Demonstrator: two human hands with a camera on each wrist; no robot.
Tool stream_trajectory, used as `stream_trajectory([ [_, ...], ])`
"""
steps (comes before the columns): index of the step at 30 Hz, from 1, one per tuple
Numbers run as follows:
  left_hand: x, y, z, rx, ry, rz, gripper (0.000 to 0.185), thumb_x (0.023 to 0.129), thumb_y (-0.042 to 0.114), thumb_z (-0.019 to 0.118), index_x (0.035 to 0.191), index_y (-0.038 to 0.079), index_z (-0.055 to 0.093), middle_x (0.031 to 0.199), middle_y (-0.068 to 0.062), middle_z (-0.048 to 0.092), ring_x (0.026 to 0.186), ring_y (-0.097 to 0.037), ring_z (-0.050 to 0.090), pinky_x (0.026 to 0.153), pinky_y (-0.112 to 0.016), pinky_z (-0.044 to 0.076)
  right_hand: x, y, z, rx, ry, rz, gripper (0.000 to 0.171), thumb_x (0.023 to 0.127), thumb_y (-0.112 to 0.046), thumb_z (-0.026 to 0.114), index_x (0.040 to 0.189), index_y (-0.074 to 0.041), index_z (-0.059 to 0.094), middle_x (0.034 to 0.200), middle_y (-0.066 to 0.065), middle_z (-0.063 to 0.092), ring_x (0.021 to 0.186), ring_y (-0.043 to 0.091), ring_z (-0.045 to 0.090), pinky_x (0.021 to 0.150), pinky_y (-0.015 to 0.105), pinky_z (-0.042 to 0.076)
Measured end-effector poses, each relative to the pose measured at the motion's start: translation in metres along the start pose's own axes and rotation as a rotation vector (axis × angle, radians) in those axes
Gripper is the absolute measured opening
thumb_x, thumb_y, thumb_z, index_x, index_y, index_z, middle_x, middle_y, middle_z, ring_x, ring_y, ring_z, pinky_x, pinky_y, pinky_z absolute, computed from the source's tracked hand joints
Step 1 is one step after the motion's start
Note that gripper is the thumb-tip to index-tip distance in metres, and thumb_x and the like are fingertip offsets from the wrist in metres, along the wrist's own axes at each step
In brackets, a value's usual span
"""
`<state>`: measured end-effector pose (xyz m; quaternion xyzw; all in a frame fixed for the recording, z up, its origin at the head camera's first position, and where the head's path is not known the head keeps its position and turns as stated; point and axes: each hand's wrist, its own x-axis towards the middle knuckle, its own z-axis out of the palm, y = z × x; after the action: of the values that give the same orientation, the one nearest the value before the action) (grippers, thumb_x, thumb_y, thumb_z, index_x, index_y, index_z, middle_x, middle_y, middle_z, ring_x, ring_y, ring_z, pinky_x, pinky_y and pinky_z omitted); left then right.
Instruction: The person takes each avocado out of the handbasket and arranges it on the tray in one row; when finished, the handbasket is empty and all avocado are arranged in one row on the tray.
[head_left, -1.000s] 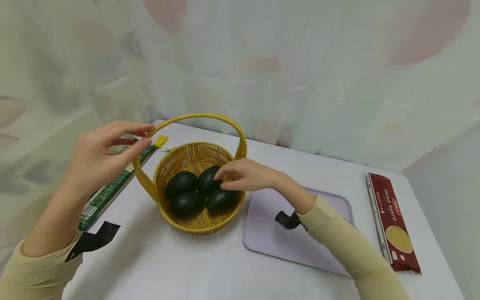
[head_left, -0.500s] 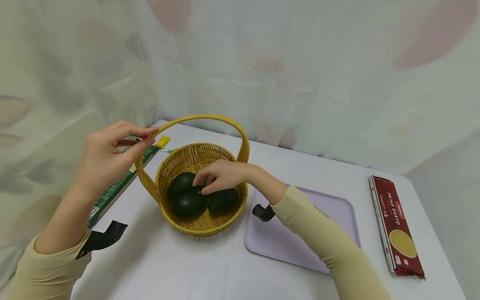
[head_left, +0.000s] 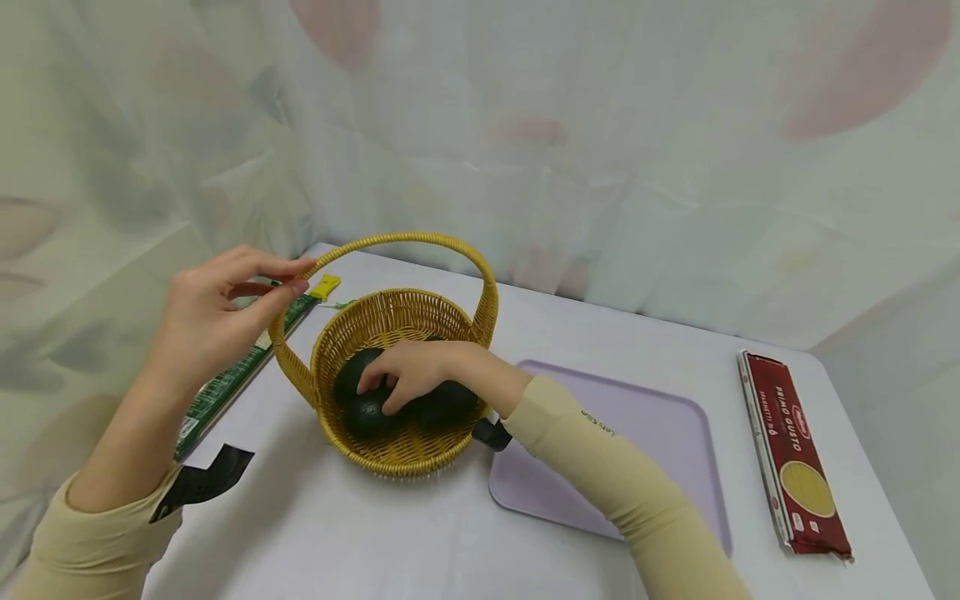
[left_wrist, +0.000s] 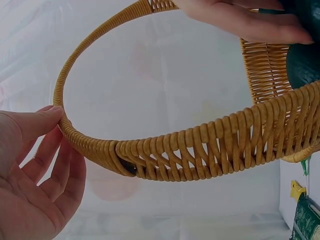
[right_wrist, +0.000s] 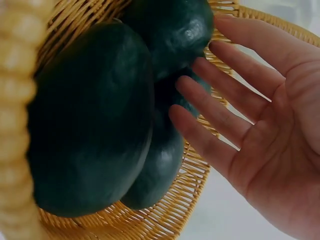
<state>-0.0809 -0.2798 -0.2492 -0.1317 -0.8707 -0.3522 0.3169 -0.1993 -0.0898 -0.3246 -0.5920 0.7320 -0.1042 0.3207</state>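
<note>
Avocados [head_left: 371, 408] could be nudged toward nine o'clock by the right hand's [head_left: 412, 371] spread, straight fingers [right_wrist: 220, 112]; the basket [head_left: 390, 454] is steadied only by left hand [head_left: 202, 325] fingers [left_wrist: 47, 117] lightly curled on its handle [head_left: 408, 240].

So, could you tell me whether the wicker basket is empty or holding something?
Holding something: dark green avocados lie inside the wicker basket, under the right hand.

Right hand [head_left: 408, 371] now deeper in the basket [head_left: 397, 450], fingers spread over the avocados [head_left: 367, 412].
</note>
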Motion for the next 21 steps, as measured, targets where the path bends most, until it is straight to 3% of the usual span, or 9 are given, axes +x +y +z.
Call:
stream_trajectory([
  [6,0.0,-0.003,0.0,-0.019,0.006,0.017,0.026,0.078,-0.013,0.074,0.1,0.001,0.076,0.1,-0.001,0.073,0.09,-0.002,0.062,0.076,-0.009,0.049,0.009,0.0,0.005,-0.026,-0.011,0.02,0.05,0.091,-0.021,0.071,0.138,-0.018,0.055,0.132,-0.001,0.054,0.116,0.013,0.054,0.092,0.015,0.041],
  [14,-0.002,-0.004,-0.002,-0.028,0.005,0.016,0.025,0.078,-0.014,0.074,0.098,0.001,0.076,0.1,0.006,0.072,0.091,-0.002,0.063,0.076,-0.009,0.049,0.017,-0.001,0.009,-0.094,-0.027,-0.022,0.057,0.087,-0.026,0.075,0.14,-0.018,0.054,0.123,-0.001,0.053,0.11,0.01,0.051,0.088,0.014,0.04],
  [21,-0.004,-0.004,-0.005,-0.035,0.002,0.014,0.029,0.077,-0.015,0.073,0.101,0.002,0.076,0.099,0.001,0.072,0.092,-0.003,0.063,0.076,-0.01,0.049,0.024,-0.001,0.013,-0.107,-0.038,-0.015,0.061,0.086,-0.03,0.076,0.141,-0.022,0.051,0.14,-0.006,0.048,0.128,0.006,0.041,0.101,0.015,0.034],
])
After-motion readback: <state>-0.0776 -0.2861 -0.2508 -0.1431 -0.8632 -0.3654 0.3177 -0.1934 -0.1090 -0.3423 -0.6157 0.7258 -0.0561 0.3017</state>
